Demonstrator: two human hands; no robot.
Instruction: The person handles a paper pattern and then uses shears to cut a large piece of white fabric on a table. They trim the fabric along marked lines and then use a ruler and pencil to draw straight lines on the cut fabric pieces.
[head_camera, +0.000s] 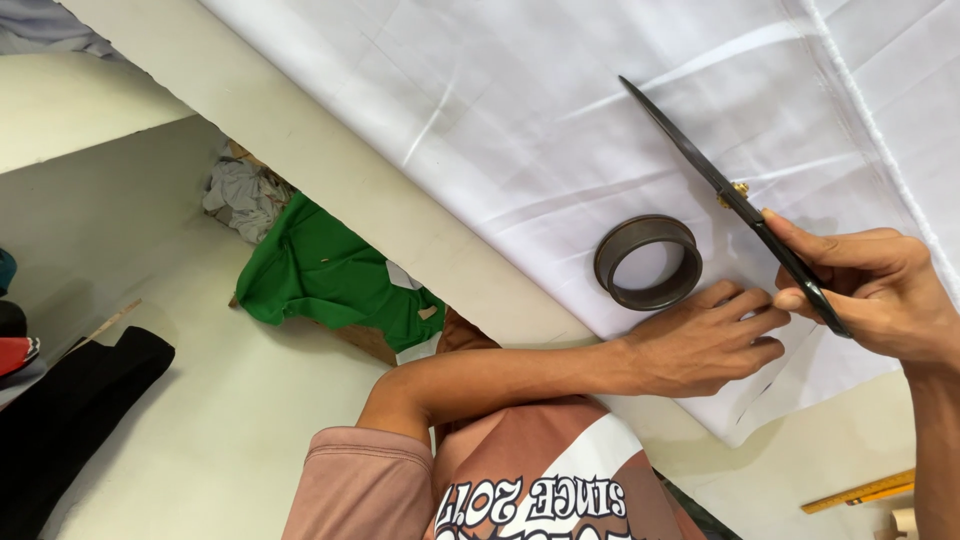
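Holding shut scissors over white cloth, the right hand has hardly cut; left hand presses flat beside a ring.

A dark metal ring lies flat on the desk, its hollow middle showing pale. Below the desk's edge, a green garment is heaped on the floor, with a crumpled grey cloth just beside it. A black cloth lies at the left. A yellow ruler sits at the lower right.
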